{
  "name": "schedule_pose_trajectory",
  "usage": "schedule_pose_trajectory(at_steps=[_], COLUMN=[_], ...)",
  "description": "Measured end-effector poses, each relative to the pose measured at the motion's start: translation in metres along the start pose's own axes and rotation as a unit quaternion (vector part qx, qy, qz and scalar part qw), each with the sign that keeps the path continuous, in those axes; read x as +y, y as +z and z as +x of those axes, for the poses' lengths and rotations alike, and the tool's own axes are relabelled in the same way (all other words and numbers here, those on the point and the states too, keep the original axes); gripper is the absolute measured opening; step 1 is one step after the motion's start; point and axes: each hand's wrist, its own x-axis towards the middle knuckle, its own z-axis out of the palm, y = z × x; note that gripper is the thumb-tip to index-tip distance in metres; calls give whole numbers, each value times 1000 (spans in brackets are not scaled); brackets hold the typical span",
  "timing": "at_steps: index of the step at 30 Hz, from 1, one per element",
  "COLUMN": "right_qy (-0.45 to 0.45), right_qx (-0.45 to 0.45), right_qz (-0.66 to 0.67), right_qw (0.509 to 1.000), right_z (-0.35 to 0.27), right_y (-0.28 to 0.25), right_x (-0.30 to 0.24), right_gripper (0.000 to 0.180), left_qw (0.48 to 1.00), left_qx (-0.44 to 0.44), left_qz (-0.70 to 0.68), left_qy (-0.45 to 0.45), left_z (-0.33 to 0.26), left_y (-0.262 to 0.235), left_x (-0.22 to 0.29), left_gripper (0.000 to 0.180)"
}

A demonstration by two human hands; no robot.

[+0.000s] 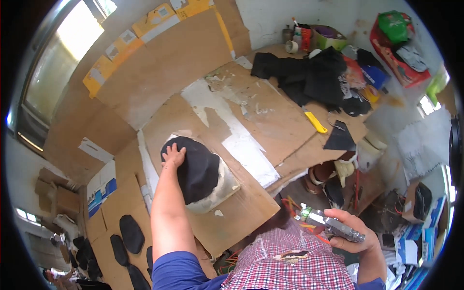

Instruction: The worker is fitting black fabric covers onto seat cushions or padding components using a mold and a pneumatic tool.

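My left hand point(174, 155) lies with its fingers spread on the far left part of a black rounded piece of material point(198, 169). That piece rests over an off-white, stained block point(224, 186), whose edge shows at the right and near side. In my right hand point(360, 231), held out low at the right, is a silver metal spray gun point(333, 226) with a green ring by its nozzle end. The nozzle end points left, apart from the black piece. My fingers wrap round the gun's body, and part of its handle is hidden.
Cardboard point(246, 212) covers the worktable. A yellow utility knife point(315, 121) lies near its right edge, beside a small black scrap point(340, 137). Black fabric point(314, 77) is heaped at the back right. Several black cut pieces point(131, 233) lie at the left. Cartons and bags crowd the lower right.
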Motion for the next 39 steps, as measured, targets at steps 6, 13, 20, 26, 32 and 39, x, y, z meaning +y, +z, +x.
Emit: schedule_pose_trajectory(at_steps=[6, 13, 20, 26, 32, 39], right_qy=[-6, -4, -10, -4, -12, -13], right_qx=[84, 101, 73, 63, 75, 19], right_qz=[-120, -95, -135, -103, -95, -74], right_qw=[989, 990, 988, 993, 993, 997], right_z=[-31, -23, -8, -18, -22, -19], right_y=[37, 49, 39, 23, 8, 1], right_x=[-9, 5, 5, -7, 2, -8], right_gripper=[56, 56, 59, 58, 56, 57], left_qw=[934, 937, 973, 932, 970, 961], left_qx=[-32, 87, 14, -153, -77, -100], left_qz=[-283, -175, -138, -136, 19, -7], left_qy=[217, 291, 182, 299, 229, 258], left_z=[-66, -138, -117, -162, -191, -128], left_y=[-58, -8, -25, -52, -15, -24], left_x=[-20, -51, -27, -8, 16, 10], left_gripper=[66, 22, 27, 64, 86, 52])
